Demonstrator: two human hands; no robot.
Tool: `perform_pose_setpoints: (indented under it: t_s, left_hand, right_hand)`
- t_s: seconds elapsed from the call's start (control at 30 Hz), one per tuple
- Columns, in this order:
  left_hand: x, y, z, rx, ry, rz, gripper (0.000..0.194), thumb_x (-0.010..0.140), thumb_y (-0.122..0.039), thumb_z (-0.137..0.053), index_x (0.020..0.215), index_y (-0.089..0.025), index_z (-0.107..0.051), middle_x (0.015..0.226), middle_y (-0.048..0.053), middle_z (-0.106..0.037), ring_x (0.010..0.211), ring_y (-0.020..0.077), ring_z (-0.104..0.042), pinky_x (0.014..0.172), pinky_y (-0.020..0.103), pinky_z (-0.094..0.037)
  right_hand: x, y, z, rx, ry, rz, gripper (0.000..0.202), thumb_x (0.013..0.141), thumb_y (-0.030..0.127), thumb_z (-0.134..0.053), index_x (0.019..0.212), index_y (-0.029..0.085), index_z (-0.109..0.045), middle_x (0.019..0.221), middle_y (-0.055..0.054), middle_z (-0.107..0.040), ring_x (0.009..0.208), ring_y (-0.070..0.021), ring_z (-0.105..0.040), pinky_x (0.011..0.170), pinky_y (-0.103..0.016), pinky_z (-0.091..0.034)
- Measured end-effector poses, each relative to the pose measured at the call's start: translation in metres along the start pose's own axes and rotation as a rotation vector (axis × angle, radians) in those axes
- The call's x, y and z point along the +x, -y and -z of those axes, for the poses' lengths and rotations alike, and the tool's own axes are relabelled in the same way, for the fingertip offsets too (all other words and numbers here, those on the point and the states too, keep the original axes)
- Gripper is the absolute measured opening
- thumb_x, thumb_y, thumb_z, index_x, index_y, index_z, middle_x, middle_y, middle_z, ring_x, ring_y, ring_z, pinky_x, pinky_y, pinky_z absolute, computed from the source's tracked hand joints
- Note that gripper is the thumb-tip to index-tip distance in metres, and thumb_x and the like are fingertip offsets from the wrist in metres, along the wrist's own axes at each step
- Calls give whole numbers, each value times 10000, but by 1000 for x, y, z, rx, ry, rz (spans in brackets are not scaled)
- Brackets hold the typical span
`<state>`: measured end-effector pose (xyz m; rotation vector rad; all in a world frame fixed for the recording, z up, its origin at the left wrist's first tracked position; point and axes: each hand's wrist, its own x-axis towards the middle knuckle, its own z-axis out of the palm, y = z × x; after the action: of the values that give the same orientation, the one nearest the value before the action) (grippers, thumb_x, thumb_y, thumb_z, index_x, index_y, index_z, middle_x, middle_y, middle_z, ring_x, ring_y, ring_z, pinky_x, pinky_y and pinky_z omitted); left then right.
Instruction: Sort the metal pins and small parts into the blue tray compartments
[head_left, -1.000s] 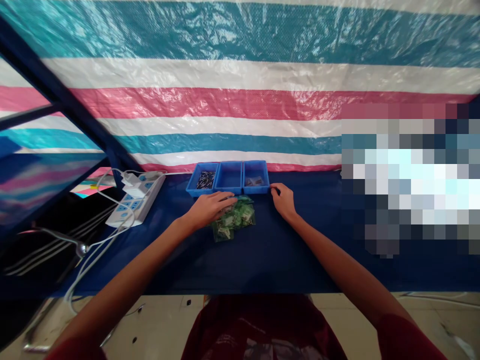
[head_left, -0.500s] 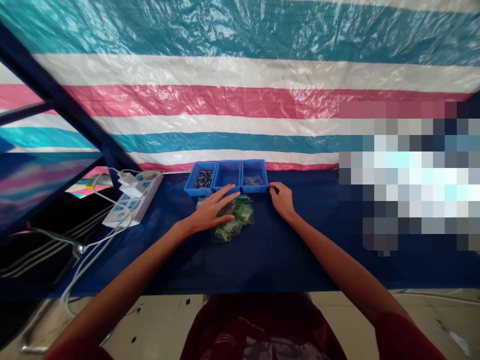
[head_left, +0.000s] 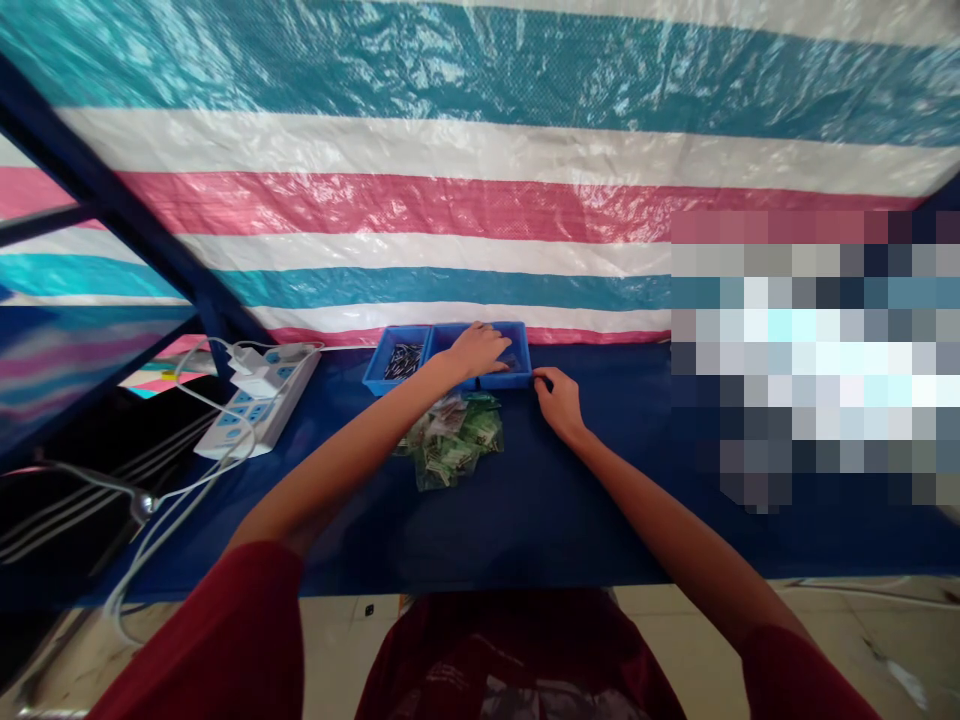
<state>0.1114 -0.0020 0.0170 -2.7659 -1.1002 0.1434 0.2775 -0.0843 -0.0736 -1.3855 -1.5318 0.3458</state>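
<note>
My left hand (head_left: 482, 350) reaches over the right-hand blue bin (head_left: 506, 381), its fingers apart and bent down toward some small clear plastic bags (head_left: 513, 362) inside. Whether the fingertips touch them I cannot tell. Beside that bin's front right corner, my right hand (head_left: 561, 405) has thumb and forefinger pinched together; anything between them is hidden. A pile of small clear bags with green and pale contents (head_left: 457, 440) lies in front of the bins. The left blue bin (head_left: 375, 378) holds dark, thin metal pieces (head_left: 403, 361). My left forearm and hand partly cover the middle bin (head_left: 442, 340).
A white power strip (head_left: 259, 410) with plugs and cables sits left on the dark blue table (head_left: 600, 540). Behind the bins hangs a striped plastic sheet (head_left: 450, 200). A dark metal frame (head_left: 150, 245) stands at left; a pixelated patch covers the right.
My left hand has moved from above the pile of bags, forward and right, to the right-hand bin, uncovering the pile. My right hand stays by the bin's corner.
</note>
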Motion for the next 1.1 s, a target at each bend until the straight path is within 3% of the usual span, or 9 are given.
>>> perform_pose_setpoints:
  t_s: [0.13,0.3,0.47,0.67,0.8,1.0,1.1]
  left_hand:
    - [27,1,-1,57,251,33,335,844,-309,-627,1105,-104,-675,1152,201,-682,1105,319,-612,964,389,-402]
    - [36,2,-4,20,284,44,347,791,-202,-638,1125,-108,-655,1077,189,-705,1020,298,-650,876,339,-448]
    - [35,8,-10,-62,278,18,321,771,-210,-651,1081,-131,-675,1064,164,-705,940,268,-671,792,298,-474]
    - [27,9,-17,-168,192,-104,249,797,-113,-542,969,-175,-710,998,96,-719,939,218,-655,751,266,-449]
    - [27,16,-17,-266,-8,-164,152,793,-178,-564,851,-173,-704,896,81,-710,857,216,-639,737,281,-430]
    - [8,33,10,-451,-253,-94,191,788,-341,-627,757,-153,-643,776,46,-638,731,172,-569,679,264,-387]
    - [-22,29,30,-576,-192,-121,244,805,-390,-611,725,-159,-616,701,6,-586,662,142,-525,644,251,-368]
  right_hand:
    - [0,0,0,7,1,-4,232,801,215,-461,856,189,-684,915,-97,-730,872,-249,-675,866,-400,-509]
    - [0,-1,0,50,15,-9,264,800,212,-469,966,187,-674,978,-94,-731,921,-245,-678,898,-401,-505]
    - [-1,1,1,59,23,-21,267,802,211,-469,972,197,-674,973,-81,-733,918,-239,-674,897,-395,-504]
    - [0,2,1,21,18,-20,261,803,215,-467,945,183,-684,965,-96,-729,911,-245,-669,898,-400,-496]
    - [0,1,1,11,24,-18,253,802,213,-472,931,193,-689,953,-86,-732,893,-239,-667,881,-392,-501]
    - [0,1,1,8,18,-24,252,804,214,-470,920,191,-692,946,-86,-733,889,-239,-668,876,-387,-501]
    - [0,1,1,7,20,-28,250,802,219,-473,917,179,-692,945,-95,-732,889,-244,-670,878,-392,-498]
